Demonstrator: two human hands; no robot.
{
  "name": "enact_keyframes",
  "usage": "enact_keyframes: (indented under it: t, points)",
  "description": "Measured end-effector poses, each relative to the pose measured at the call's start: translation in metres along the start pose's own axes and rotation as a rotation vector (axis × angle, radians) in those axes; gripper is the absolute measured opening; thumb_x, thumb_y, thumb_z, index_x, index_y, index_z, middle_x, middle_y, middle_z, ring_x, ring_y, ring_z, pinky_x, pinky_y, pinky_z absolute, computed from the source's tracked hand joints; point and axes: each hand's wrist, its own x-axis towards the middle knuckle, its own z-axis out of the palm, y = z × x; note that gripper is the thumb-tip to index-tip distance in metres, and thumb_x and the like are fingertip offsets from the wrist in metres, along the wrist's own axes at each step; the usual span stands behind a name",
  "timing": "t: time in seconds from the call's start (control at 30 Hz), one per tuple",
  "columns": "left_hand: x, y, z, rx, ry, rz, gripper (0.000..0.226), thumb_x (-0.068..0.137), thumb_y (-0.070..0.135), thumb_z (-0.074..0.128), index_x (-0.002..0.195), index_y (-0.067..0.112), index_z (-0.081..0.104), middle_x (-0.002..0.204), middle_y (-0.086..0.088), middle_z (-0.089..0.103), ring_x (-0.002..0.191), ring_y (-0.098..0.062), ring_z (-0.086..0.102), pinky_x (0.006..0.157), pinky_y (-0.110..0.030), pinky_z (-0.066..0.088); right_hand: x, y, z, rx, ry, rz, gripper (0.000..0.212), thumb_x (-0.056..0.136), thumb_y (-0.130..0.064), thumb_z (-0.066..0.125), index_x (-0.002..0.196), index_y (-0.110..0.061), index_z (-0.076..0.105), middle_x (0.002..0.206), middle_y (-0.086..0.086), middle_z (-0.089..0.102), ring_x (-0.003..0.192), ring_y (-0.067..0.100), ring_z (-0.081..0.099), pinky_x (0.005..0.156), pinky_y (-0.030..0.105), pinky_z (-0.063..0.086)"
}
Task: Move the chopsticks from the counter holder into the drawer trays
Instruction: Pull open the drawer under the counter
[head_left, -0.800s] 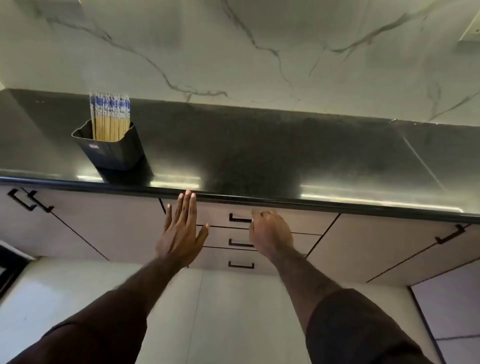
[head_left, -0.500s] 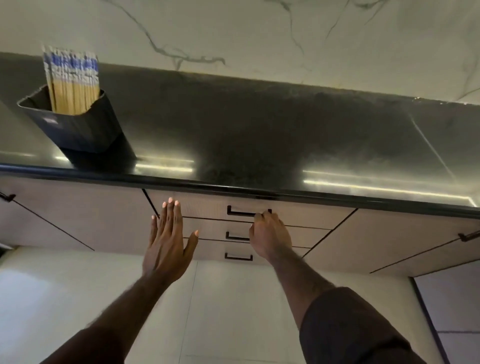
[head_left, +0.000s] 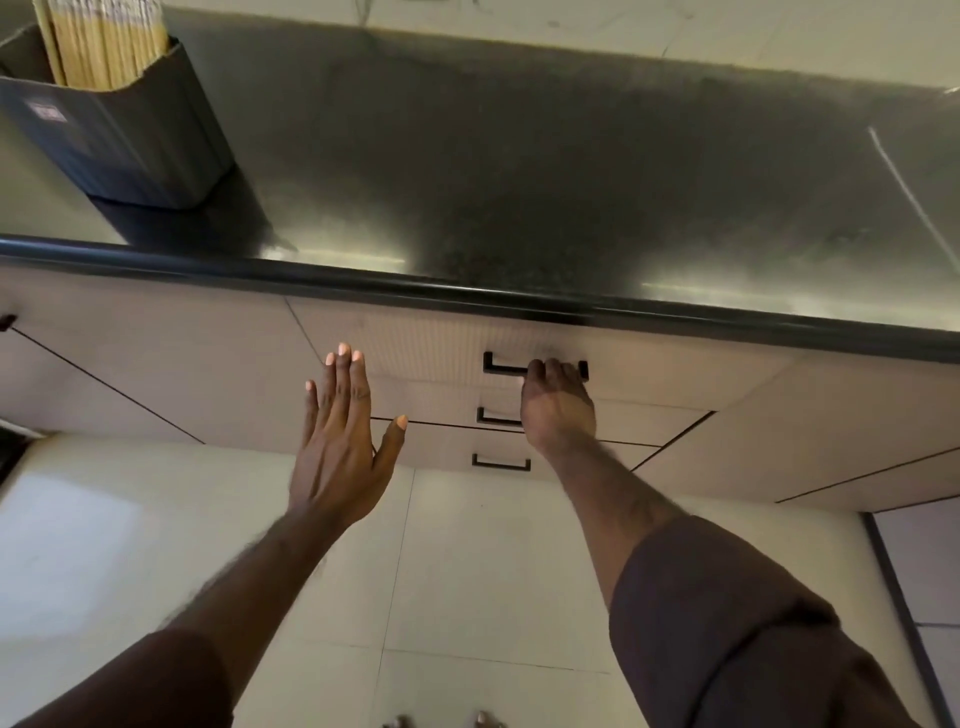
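Observation:
A dark ribbed holder (head_left: 130, 140) stands at the counter's left front, packed with several wooden chopsticks (head_left: 104, 47) whose tops are cut off by the frame. Below the counter edge is a stack of three drawers. My right hand (head_left: 558, 405) is curled over the black handle (head_left: 506, 368) of the top drawer (head_left: 415, 348), which is closed. My left hand (head_left: 340, 441) hovers flat in front of the drawer fronts, fingers spread, holding nothing. The drawer trays are hidden.
The dark glossy counter (head_left: 519, 171) has a black rounded front edge (head_left: 467, 293). Two lower drawer handles (head_left: 501, 463) sit under my right hand. Cabinet doors flank the drawers. Pale floor tiles (head_left: 467, 571) lie below.
The view has closed in on the counter and tilted down. My right hand has risen from the middle drawers to the top drawer's handle and closed on it. My left hand stays open.

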Motion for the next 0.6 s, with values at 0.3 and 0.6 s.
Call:
enact_keyframes:
  t: [0.3,0.6]
  points:
    - [-0.033,0.012,-0.011,-0.036,0.068,0.085,0.077,0.096,0.054,0.023,0.152,0.01,-0.007,0.161,-0.009,-0.009,0.149,-0.02,-0.011,0.121,-0.045,0.003,-0.084,-0.006,0.007,0.033,0.04,-0.013,0.049,0.085,-0.016,0.07,0.13,-0.007,0.052,0.125,0.015,0.058,0.112,0.029,0.054,0.084,0.038,0.056]
    - [-0.126,0.026,-0.014,-0.054,0.066,0.081,0.077,0.096,0.053,0.026,0.153,0.012,-0.006,0.162,-0.01,-0.007,0.149,-0.021,-0.009,0.12,-0.048,0.006,-0.189,-0.012,0.02,0.081,0.013,-0.01,0.041,0.091,-0.019,0.066,0.129,-0.009,0.056,0.128,0.013,0.059,0.12,0.028,0.053,0.087,0.036,0.055]
